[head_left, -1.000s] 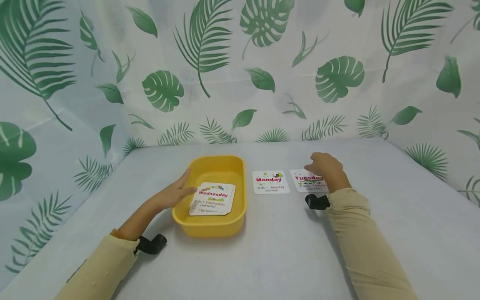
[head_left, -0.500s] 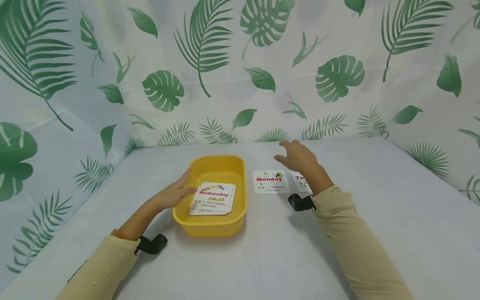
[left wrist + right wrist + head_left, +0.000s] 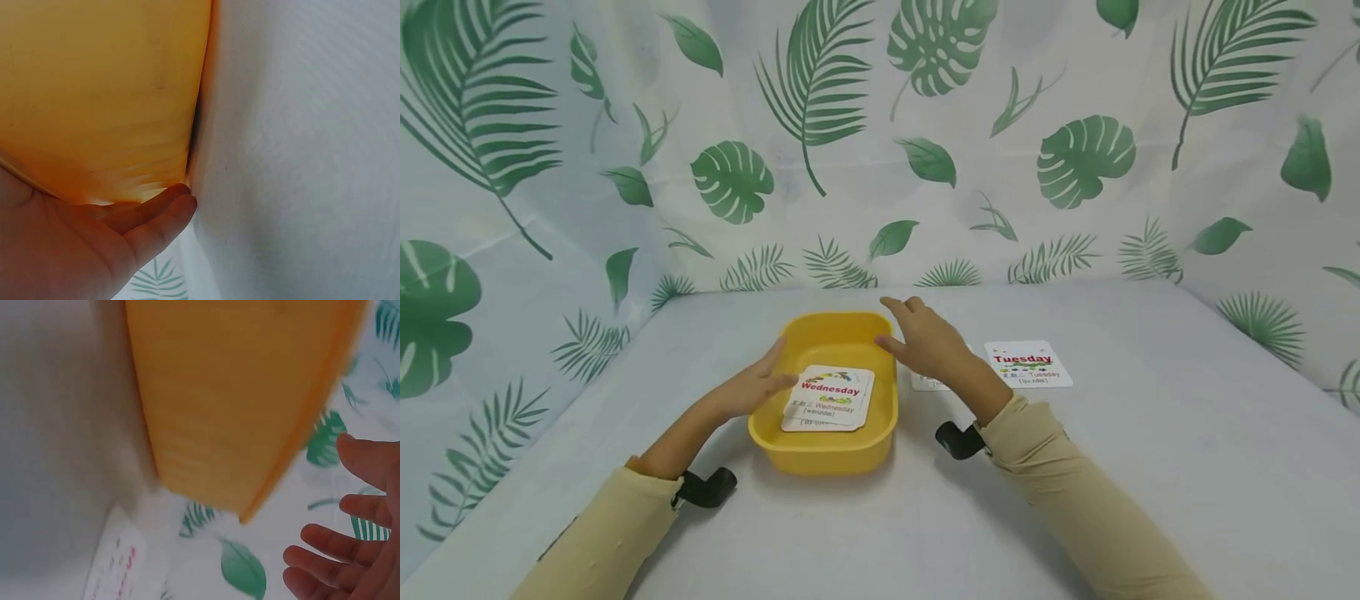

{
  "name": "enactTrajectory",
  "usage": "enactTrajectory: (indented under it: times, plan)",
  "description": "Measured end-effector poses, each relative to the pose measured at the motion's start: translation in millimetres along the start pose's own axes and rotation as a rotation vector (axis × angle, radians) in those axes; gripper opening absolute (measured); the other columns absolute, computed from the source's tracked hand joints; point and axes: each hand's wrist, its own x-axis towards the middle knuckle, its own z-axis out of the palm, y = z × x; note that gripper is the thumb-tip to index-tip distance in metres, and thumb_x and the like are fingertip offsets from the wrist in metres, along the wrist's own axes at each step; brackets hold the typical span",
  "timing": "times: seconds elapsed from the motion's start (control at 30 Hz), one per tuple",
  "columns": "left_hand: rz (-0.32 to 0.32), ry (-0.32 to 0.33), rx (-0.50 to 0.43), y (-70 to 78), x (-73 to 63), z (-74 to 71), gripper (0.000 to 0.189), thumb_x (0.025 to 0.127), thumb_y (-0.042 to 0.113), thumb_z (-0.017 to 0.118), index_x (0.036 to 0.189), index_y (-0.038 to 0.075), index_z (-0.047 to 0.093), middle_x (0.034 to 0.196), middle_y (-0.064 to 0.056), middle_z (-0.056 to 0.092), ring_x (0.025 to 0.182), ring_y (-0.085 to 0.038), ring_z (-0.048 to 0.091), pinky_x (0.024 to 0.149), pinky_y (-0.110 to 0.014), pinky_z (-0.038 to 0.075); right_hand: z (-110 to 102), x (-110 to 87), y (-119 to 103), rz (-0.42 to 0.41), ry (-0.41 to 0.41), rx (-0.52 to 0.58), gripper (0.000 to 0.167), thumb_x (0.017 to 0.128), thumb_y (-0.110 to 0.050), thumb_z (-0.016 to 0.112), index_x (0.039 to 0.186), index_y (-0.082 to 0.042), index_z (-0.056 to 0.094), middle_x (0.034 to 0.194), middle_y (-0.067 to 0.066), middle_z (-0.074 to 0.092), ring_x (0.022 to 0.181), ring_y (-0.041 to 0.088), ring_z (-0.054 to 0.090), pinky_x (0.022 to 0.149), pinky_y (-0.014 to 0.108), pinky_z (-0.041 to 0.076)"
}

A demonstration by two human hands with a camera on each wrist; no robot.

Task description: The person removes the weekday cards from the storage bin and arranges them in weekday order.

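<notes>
A yellow plastic basin (image 3: 820,460) stands on the white table, with a small stack of word cards inside. The top one is the Wednesday card (image 3: 829,390). My left hand (image 3: 737,393) holds the basin's left rim, thumb over the inside and fingers along the outer wall, as the left wrist view shows. Above the right rim hovers my right hand (image 3: 931,343), fingers spread and holding nothing. Beneath it the Monday card (image 3: 922,382) lies mostly hidden. The Tuesday card (image 3: 1027,365) lies flat to its right.
White cloth covers the table (image 3: 880,533). A leaf-printed curtain (image 3: 850,167) hangs behind and along both sides. Each wrist wears a small black camera, the left one (image 3: 709,487) near the basin's front left corner and the right one (image 3: 958,440) above the table.
My right hand has left the Tuesday card and swept left, over the Monday card to the basin's right rim. Its fingers have spread. The left hand and basin have stayed put.
</notes>
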Motion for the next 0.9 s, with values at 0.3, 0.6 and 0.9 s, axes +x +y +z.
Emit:
enactTrajectory:
  times: [0.3, 0.6, 0.9]
  plan:
    - [0.003, 0.008, 0.019, 1.0, -0.3, -0.5, 0.074, 0.097, 0.028, 0.038, 0.144, 0.003, -0.013, 0.152, -0.019, -0.01, 0.14, -0.036, -0.004, 0.112, -0.052, 0.002, 21.0, -1.7, -29.1, -0.149, -0.037, -0.015, 0.062, 0.088, -0.039, 0.057, 0.14, -0.016, 0.035, 0.133, 0.016, 0.045, 0.113, 0.03, 0.052, 0.092, 0.043, 0.047]
    - [0.004, 0.002, 0.018, 1.4, -0.7, -2.3, 0.074, 0.097, 0.028, 0.038, 0.144, 0.002, -0.012, 0.152, -0.019, -0.009, 0.14, -0.037, -0.003, 0.112, -0.053, 0.003, 31.5, 2.2, -32.7, -0.155, -0.047, -0.07, 0.062, 0.087, -0.038, 0.059, 0.14, -0.016, 0.036, 0.126, 0.013, 0.05, 0.1, 0.027, 0.057, 0.085, 0.038, 0.05]
    - [-0.01, -0.002, 0.003, 1.4, 0.0, -1.9, 0.075, 0.096, 0.028, 0.039, 0.144, 0.003, -0.013, 0.152, -0.018, -0.01, 0.14, -0.035, -0.003, 0.113, -0.051, 0.004, 43.1, 12.4, -32.1, -0.102, -0.244, -0.125, 0.072, 0.084, -0.049, 0.058, 0.142, -0.015, 0.032, 0.139, 0.011, 0.043, 0.123, 0.026, 0.045, 0.105, 0.042, 0.035]
